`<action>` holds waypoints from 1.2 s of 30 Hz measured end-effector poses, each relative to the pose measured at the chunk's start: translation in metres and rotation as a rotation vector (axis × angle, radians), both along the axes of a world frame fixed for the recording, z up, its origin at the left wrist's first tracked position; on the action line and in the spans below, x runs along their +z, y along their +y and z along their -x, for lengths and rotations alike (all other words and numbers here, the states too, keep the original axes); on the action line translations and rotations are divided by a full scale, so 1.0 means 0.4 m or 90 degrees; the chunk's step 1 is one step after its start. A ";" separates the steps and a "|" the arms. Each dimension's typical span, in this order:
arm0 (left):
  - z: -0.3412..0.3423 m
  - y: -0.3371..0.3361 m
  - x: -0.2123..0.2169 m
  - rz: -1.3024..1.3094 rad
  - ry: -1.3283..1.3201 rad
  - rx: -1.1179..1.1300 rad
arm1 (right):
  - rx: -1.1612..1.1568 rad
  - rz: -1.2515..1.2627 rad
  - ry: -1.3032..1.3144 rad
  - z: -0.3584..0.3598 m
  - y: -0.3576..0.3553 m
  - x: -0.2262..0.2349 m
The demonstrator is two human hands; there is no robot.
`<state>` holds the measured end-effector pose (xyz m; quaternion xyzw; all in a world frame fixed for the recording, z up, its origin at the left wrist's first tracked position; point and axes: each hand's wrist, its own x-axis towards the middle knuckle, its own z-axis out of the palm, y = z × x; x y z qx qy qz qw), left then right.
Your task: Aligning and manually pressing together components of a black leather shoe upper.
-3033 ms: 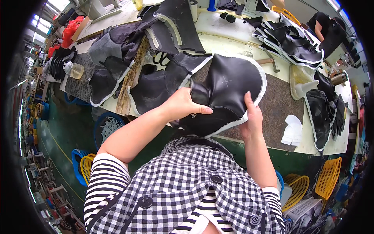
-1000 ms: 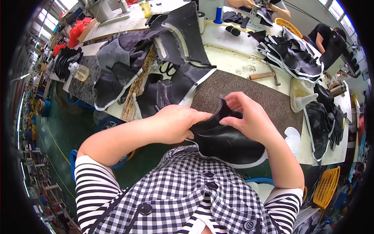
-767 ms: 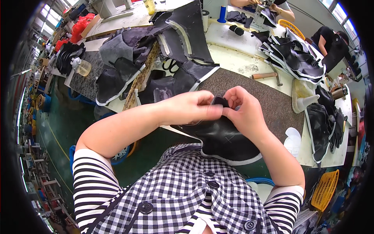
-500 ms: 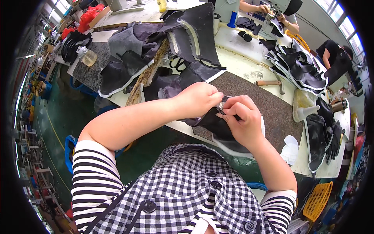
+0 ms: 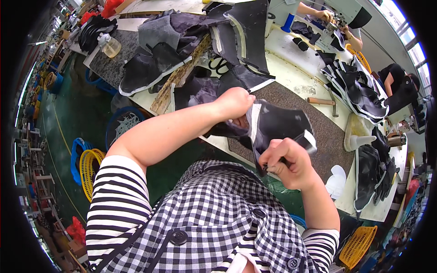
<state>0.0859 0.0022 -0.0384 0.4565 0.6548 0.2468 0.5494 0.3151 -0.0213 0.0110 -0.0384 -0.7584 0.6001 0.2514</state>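
Observation:
A black boot upper (image 5: pixel 284 122) with a whitish strip along its seam is stretched between my hands, over the near part of the brown work mat (image 5: pixel 334 157). My left hand (image 5: pixel 236 104) is closed on its upper left edge, the fingers partly hidden behind the material. Lower and to the right, my right hand (image 5: pixel 289 164) pinches the near edge with bent fingers. Beyond my left hand lie more black pieces (image 5: pixel 243 77) with white edges and a pair of black-handled scissors (image 5: pixel 219 66).
A wooden-handled hammer (image 5: pixel 321 101) lies right of the mat. Stacked black uppers (image 5: pixel 353 86) are at the far right, with a white cone (image 5: pixel 364 140) nearer. A clear bottle (image 5: pixel 109 45) stands left. A co-worker's hands (image 5: pixel 334 22) are at a sewing machine.
The bunched upper has been opened out between my hands. My right hand has moved down and nearer to me, away from the left, which has shifted slightly up and left.

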 end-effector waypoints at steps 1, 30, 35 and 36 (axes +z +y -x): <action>0.008 0.004 -0.013 -0.004 -0.001 0.006 | 0.004 0.002 -0.001 -0.001 0.003 -0.010; -0.036 -0.012 0.026 -0.065 0.158 -0.316 | -0.243 -0.669 -0.333 0.037 0.088 -0.156; -0.057 -0.013 0.021 -0.156 0.247 -0.371 | -0.271 -0.687 -0.305 0.021 0.067 -0.180; -0.057 -0.012 0.025 -0.144 0.247 -0.381 | -0.269 -0.686 -0.306 0.018 0.064 -0.180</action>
